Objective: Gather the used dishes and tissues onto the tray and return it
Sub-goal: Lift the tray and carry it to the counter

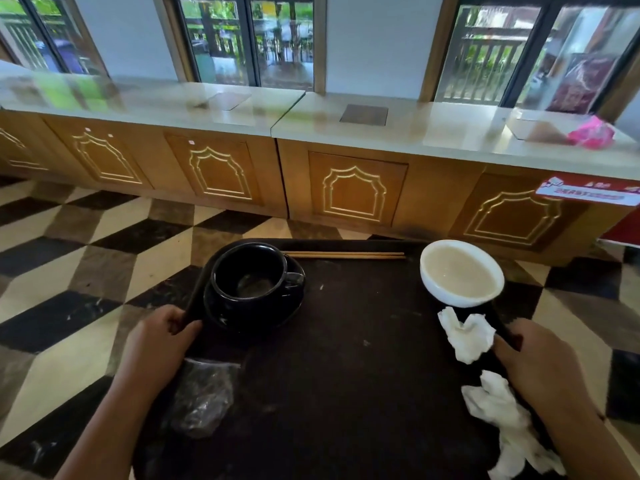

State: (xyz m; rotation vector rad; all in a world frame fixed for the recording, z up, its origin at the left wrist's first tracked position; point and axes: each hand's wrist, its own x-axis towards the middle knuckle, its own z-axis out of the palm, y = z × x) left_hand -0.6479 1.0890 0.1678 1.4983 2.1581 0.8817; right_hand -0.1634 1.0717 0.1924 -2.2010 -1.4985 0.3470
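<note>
I see a floor (86,271) of black, cream and brown diamond tiles, and beyond it a long desk (311,112) with a pale glossy top and carved wooden cabinet doors, running under a row of windows (249,39). A pink crumpled thing (590,132) sits on the far right of that desk, next to a clear stand whose contents I cannot read.

The dark tray (346,358) is held in the air above the floor, short of the desk. My left hand (157,344) has its grip closed over the tray's left rim, thumb on top. My right hand (533,362) has its grip closed over the right rim, fingers curled under where I cannot see them.

On the tray, a black cup (247,271) stands on a black saucer (256,306) at the far left. A white bowl (462,273) with pale liquid sits at the far right. Chopsticks (344,255) lie along the far rim between them. One white tissue (467,336) lies just below the bowl, touching my right hand; another tissue (509,427) trails toward the near right corner, partly under my forearm. A crumpled clear wrapper (201,400) lies near the left edge. The tray's near edge is cut off.
</note>
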